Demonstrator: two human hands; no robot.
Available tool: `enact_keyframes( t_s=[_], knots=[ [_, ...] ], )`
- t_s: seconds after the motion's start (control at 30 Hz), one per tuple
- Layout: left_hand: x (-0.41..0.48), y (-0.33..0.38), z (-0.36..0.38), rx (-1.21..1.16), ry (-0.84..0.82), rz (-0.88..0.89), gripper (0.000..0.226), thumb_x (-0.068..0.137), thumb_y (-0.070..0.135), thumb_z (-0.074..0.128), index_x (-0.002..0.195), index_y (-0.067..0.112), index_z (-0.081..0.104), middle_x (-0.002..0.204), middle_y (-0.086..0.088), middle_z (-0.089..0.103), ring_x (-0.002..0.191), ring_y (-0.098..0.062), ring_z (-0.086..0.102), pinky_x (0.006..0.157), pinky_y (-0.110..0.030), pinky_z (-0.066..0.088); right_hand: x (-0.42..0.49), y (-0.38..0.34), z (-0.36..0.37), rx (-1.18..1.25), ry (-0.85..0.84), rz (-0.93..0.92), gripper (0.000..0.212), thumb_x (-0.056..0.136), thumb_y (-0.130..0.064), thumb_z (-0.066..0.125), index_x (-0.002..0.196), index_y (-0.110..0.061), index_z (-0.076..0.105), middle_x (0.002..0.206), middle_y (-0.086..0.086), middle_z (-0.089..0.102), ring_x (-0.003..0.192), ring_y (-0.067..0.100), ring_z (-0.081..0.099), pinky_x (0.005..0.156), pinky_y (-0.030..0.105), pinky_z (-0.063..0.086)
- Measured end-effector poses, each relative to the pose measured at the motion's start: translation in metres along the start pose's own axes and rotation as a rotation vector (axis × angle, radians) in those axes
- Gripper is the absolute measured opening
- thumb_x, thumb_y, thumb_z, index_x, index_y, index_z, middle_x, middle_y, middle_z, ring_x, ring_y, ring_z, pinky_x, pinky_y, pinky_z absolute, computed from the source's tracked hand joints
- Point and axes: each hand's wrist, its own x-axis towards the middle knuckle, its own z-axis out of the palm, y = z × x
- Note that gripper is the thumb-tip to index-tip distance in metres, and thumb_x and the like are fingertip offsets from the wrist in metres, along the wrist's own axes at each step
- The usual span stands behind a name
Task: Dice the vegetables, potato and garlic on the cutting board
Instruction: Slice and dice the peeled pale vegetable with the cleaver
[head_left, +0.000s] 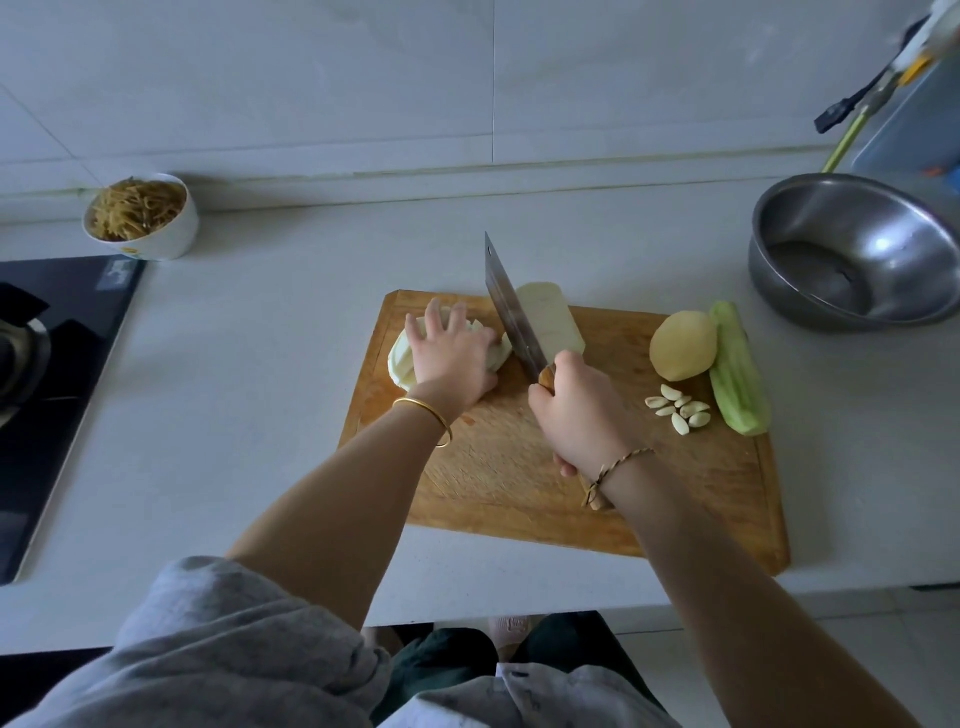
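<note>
Pressing pale vegetable (399, 362) on cutting board (493, 483), left hand (449, 353) fingers spread | right hand (576, 415) wraps cleaver (511, 312) handle, blade against vegetable

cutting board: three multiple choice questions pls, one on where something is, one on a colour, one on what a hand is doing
1. Where is the potato?
A in the steel bowl
B on the board, right side, beside the green vegetable
C on the stove

2. What colour is the bangle on the left wrist?
A gold
B red
C black

3. What is the right hand doing?
A lying flat on the counter
B gripping the knife
C lifting garlic

Answers:
1 B, it lies near the board's right edge next to the green vegetable.
2 A, it shines yellow-gold.
3 B, its fingers curl round the handle.
</note>
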Motion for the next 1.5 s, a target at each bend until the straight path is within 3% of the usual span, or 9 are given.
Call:
enact_keyframes(
  t_s=[0.2,0.4,0.53,0.7,1.03,1.13,1.23,1.5],
  knots=[
    [-0.004,-0.006,0.001,-0.022,-0.013,0.037,0.046,0.080,0.039,0.065,0.125,0.037,0.054,0.154,-0.010,0.021,0.143,-0.038,0.001,0.114,-0.061,0.000,0.003,0.001,-0.003,0.017,-0.010,0.012,0.014,0.098,-0.025,0.042,0.095,-0.012,0.040,0.089,0.009,0.059,0.064,0.030,0.065,0.056,0.042,0.057],
    [-0.005,-0.004,0.005,-0.041,0.047,0.008,0.043,0.083,0.061,0.055,0.116,0.034,0.059,0.153,-0.008,0.025,0.143,-0.038,0.002,0.112,-0.061,-0.001,0.006,0.002,-0.001,0.008,-0.030,0.014,0.014,0.099,-0.026,0.042,0.094,-0.013,0.037,0.088,0.007,0.058,0.062,0.026,0.060,0.055,0.037,0.053],
    [-0.006,-0.006,0.006,-0.032,0.085,0.021,0.038,0.089,0.057,0.051,0.115,0.030,0.059,0.153,-0.007,0.027,0.143,-0.038,0.004,0.112,-0.061,0.000,0.008,0.003,-0.002,0.009,-0.027,0.008,0.013,0.099,-0.025,0.041,0.094,-0.014,0.037,0.085,0.006,0.058,0.053,0.023,0.059,0.047,0.033,0.050],
    [-0.005,-0.006,0.009,0.034,0.136,0.050,0.041,0.093,0.054,0.045,0.117,0.023,0.055,0.153,-0.009,0.027,0.144,-0.039,0.002,0.111,-0.064,0.004,0.007,0.001,-0.002,0.020,-0.027,0.009,0.013,0.099,-0.024,0.042,0.096,-0.012,0.039,0.089,0.009,0.058,0.063,0.030,0.065,0.057,0.043,0.057],
    [0.010,-0.006,0.005,0.116,0.135,0.072,0.062,0.087,0.066,0.042,0.126,0.019,0.048,0.153,-0.007,0.026,0.146,-0.035,0.001,0.112,-0.064,-0.001,0.001,0.003,-0.009,0.061,-0.037,-0.014,0.014,0.100,-0.026,0.042,0.099,-0.011,0.041,0.082,0.006,0.055,0.048,0.022,0.061,0.037,0.029,0.050],
    [0.010,-0.007,0.008,0.175,0.149,0.152,0.056,0.085,0.066,0.047,0.119,0.023,0.057,0.150,-0.002,0.031,0.146,-0.027,0.006,0.112,-0.061,-0.003,0.000,0.004,-0.013,0.095,-0.030,-0.024,0.016,0.100,-0.026,0.042,0.098,-0.011,0.040,0.082,0.008,0.055,0.041,0.019,0.056,0.033,0.025,0.043],
    [0.010,-0.008,0.010,0.200,0.123,0.220,0.046,0.090,0.058,0.047,0.124,0.029,0.057,0.144,0.000,0.037,0.141,-0.025,0.017,0.114,-0.060,0.001,-0.001,0.004,-0.017,0.118,-0.026,-0.018,0.018,0.099,-0.026,0.043,0.098,-0.008,0.041,0.082,0.010,0.056,0.039,0.019,0.055,0.033,0.025,0.044],
    [0.008,0.001,0.013,0.105,0.145,0.136,0.037,0.089,0.054,0.049,0.111,0.026,0.061,0.130,0.001,0.048,0.135,-0.025,0.026,0.114,-0.058,0.000,0.000,0.002,-0.019,0.117,-0.041,-0.008,0.018,0.099,-0.026,0.043,0.100,-0.008,0.042,0.083,0.012,0.058,0.042,0.022,0.058,0.039,0.036,0.053]
  ],
)
